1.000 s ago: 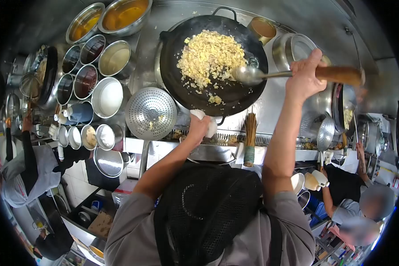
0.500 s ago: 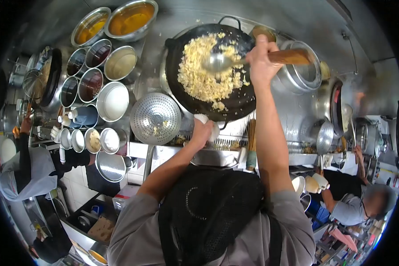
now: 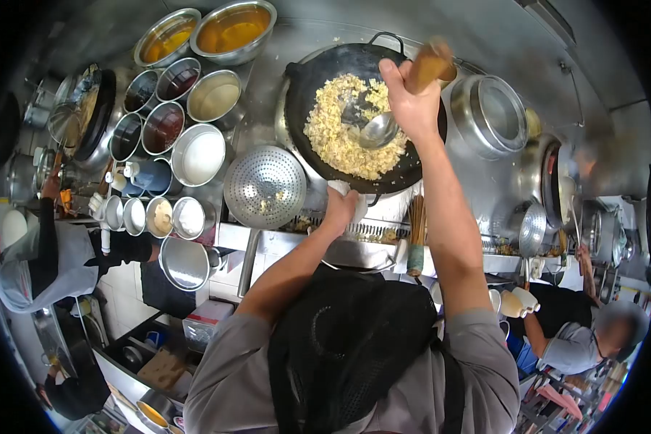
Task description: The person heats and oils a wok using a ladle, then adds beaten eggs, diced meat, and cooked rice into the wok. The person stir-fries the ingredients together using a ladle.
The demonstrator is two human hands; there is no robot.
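A black wok (image 3: pixel 307 83) holds loose yellow and pale food (image 3: pixel 333 145), which looks like fried rice with egg. My right hand (image 3: pixel 414 98) is wrapped round the wooden handle of a metal ladle (image 3: pixel 378 132), whose bowl rests in the food at the wok's middle. At the wok's near rim my left hand (image 3: pixel 339 210) grips a folded white cloth (image 3: pixel 360 208), beside the near handle. Left of that hand lies a perforated strainer (image 3: pixel 265 186) with a few food bits on it.
Metal pots of sauces and seasonings, such as a white one (image 3: pixel 199 155), stand at the left, with two bowls of orange liquid (image 3: pixel 235 30) behind. A bamboo brush (image 3: pixel 417 235) stands right of the wok, near a metal pot (image 3: pixel 488 116). Co-workers are at both sides.
My right hand has swung the ladle from the wok's right side inward, its handle now steeper. The food has spread into a ring. My left hand keeps the cloth at the near rim.
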